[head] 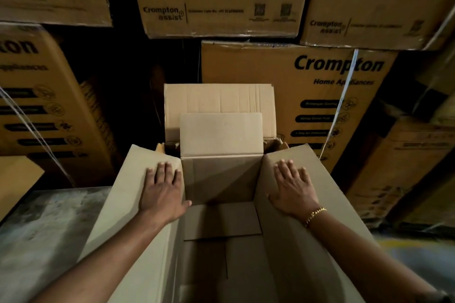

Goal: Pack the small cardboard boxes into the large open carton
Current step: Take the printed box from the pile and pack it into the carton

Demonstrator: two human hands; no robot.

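The large open carton [221, 179] stands on the grey floor [49, 229]. The left hand [162, 192] lies flat, fingers straight, on its left flap [125, 194]. The right hand [293, 189] lies flat on its right flap [325, 179].

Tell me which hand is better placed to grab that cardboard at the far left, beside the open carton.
Left, probably. The left hand lies flat on the left flap, on the same side as the cardboard; the right hand presses the right flap, across the opening.
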